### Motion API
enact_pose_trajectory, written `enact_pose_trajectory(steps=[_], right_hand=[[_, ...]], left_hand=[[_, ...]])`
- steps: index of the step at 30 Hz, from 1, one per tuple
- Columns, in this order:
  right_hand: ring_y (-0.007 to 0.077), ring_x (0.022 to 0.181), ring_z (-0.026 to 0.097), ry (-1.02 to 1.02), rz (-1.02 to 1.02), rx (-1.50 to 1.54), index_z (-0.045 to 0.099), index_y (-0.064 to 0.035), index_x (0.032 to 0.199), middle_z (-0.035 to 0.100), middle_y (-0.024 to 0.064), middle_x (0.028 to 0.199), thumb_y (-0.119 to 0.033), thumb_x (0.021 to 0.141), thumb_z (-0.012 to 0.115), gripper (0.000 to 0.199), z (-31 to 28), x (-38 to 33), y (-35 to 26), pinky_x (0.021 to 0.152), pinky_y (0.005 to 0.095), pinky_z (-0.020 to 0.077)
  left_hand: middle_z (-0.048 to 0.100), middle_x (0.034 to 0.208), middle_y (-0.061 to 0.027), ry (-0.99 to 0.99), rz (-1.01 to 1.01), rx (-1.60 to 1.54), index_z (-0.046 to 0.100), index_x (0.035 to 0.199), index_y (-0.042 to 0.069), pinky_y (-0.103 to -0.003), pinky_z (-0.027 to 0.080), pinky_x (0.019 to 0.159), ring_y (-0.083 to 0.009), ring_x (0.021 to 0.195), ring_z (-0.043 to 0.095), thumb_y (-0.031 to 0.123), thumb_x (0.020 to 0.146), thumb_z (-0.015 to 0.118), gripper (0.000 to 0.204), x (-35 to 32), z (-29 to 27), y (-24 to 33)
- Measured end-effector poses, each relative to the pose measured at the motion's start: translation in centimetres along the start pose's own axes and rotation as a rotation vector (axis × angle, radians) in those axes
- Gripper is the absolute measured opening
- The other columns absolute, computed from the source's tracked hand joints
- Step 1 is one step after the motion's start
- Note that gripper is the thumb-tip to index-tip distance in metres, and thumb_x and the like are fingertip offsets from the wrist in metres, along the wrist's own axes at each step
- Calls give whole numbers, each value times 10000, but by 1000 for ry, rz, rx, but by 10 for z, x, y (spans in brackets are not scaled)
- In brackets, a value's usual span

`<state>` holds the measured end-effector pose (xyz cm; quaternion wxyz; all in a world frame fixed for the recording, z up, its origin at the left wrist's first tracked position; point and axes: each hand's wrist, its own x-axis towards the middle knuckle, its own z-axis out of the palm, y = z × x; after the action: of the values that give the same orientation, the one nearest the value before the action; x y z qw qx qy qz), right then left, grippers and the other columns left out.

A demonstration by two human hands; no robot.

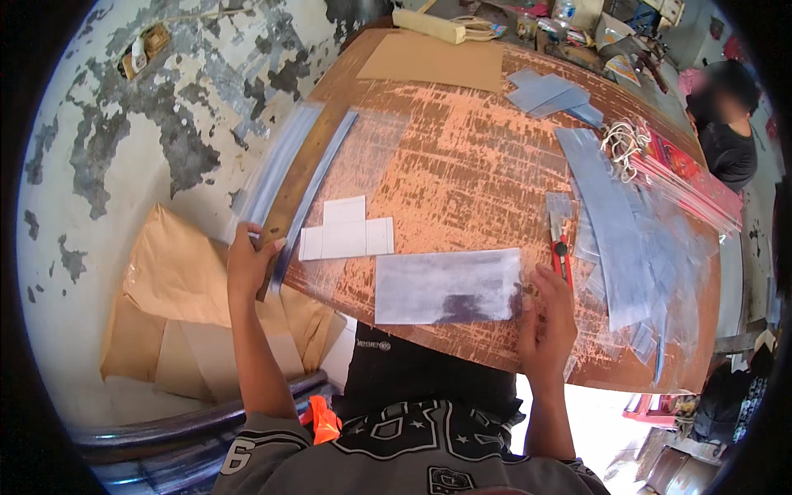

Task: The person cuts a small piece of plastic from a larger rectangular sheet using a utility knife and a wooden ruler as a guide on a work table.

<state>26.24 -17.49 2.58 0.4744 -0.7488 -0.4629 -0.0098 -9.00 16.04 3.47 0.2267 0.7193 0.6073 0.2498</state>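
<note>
My left hand (254, 257) is closed round the near end of a long brown wooden strip (299, 177). The strip lies over clear plastic and blue-grey sheets (279, 169) at the table's left edge. My right hand (549, 318) rests with fingers apart at the right end of a rectangular grey-white sheet (437, 285). Whether its fingertips touch that sheet I cannot tell. Just beyond these fingers lies a red-handled box cutter (561, 252). White card pieces (346, 229) form a stepped shape between my left hand and the grey-white sheet.
Blue-grey strips and film scraps (606, 223) cover the table's right side, beside pink-red bags with white cords (676, 177). Brown board (437, 59) lies at the far edge, near more blue-grey pieces (553, 95). Brown paper (177, 272) stands left. A person (726, 124) is at far right.
</note>
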Motion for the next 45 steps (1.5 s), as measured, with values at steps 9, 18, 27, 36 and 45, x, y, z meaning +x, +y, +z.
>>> enact_pose_trajectory(steps=[9, 18, 27, 36, 45], right_hand=[[426, 1333, 611, 12, -67, 36, 677, 2, 1314, 662, 232, 1390, 21, 967, 648, 348, -1, -1, 2, 1132, 494, 479], [421, 1300, 645, 88, -75, 36, 690, 15, 1248, 691, 238, 1335, 33, 946, 656, 304, -3, -2, 2, 1111, 477, 497], [318, 1126, 692, 193, -190, 44, 667, 28, 1236, 744, 193, 1170, -62, 1045, 614, 218, -13, -19, -6, 1023, 416, 517], [305, 979, 748, -435, 98, 598, 712, 39, 1261, 767, 174, 1080, -500, 1078, 577, 585, -27, -46, -69, 901, 402, 567], [233, 902, 724, -164, 65, 451, 726, 60, 1072, 751, 165, 971, -414, 1131, 492, 532, -36, -72, -53, 824, 349, 543]], left_hand=[[635, 722, -70, 130, 105, -86, 721, 942, -30, -344, 441, 654, -154, 680, 519, 237, 1011, 728, 276, -8, 4, 3], [699, 980, 13, -51, 117, -1066, 688, 1141, 46, -250, 488, 768, -61, 845, 604, 155, 1080, 670, 126, -52, 0, 66], [731, 1149, -41, -537, 279, -1329, 709, 1223, 33, -356, 559, 974, -153, 1087, 690, -9, 934, 796, 304, -130, 26, 108], [747, 1144, -82, -974, 401, -1363, 728, 1182, -23, -340, 565, 984, -170, 1079, 710, -63, 960, 759, 227, -171, 72, 113], [741, 1151, -75, -909, 339, -1338, 730, 1165, -13, -311, 552, 957, -152, 1058, 691, -8, 994, 748, 172, -180, 65, 114]])
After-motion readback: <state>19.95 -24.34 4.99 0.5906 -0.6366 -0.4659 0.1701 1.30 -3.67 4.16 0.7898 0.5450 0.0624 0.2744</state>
